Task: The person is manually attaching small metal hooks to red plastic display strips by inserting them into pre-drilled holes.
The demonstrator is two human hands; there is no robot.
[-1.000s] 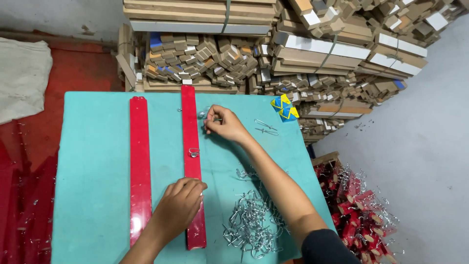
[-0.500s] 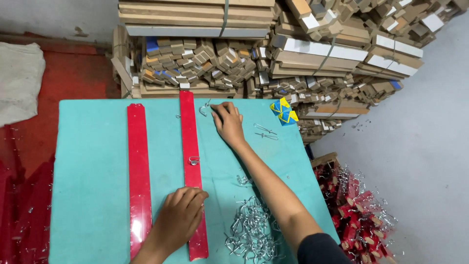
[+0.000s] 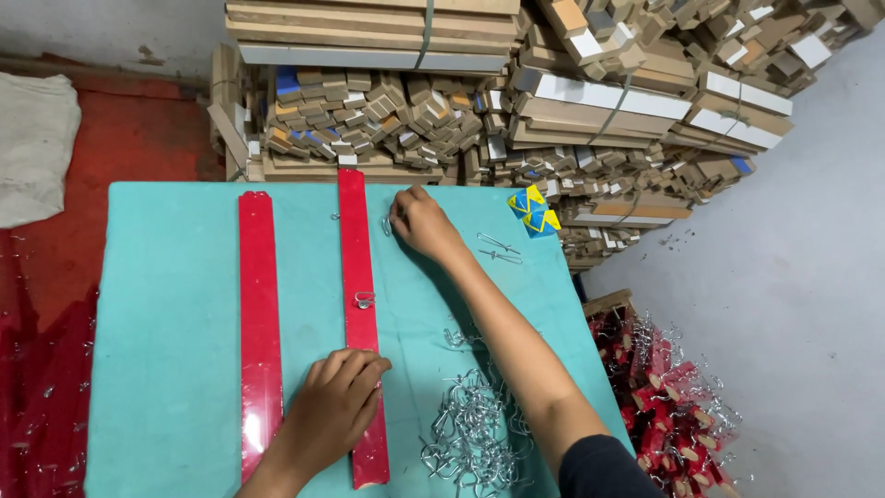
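Two long red strips lie lengthwise on a teal table (image 3: pixel 166 304). My left hand (image 3: pixel 336 401) rests flat, palm down, on the lower part of the right strip (image 3: pixel 358 277), pressing it to the table. A small metal clip (image 3: pixel 365 299) sits on that strip near its middle. My right hand (image 3: pixel 422 224) reaches to the far end of the table beside the strip's top, fingers closed on a small wire clip (image 3: pixel 387 225). The left strip (image 3: pixel 259 323) lies untouched. A heap of silver wire clips (image 3: pixel 470 429) lies at the near right.
Two loose wire pieces (image 3: pixel 498 249) and a blue-and-yellow folded object (image 3: pixel 535 210) lie at the table's far right. Stacks of wooden pieces (image 3: pixel 479 101) fill the back. A box of red parts with wires (image 3: pixel 673 406) stands on the floor at right. A grey sack (image 3: pixel 32 148) lies left.
The view has shifted a little. My right hand stayed at the far end of the right strip with the clip. My left hand remained pressed on the strip's lower part.
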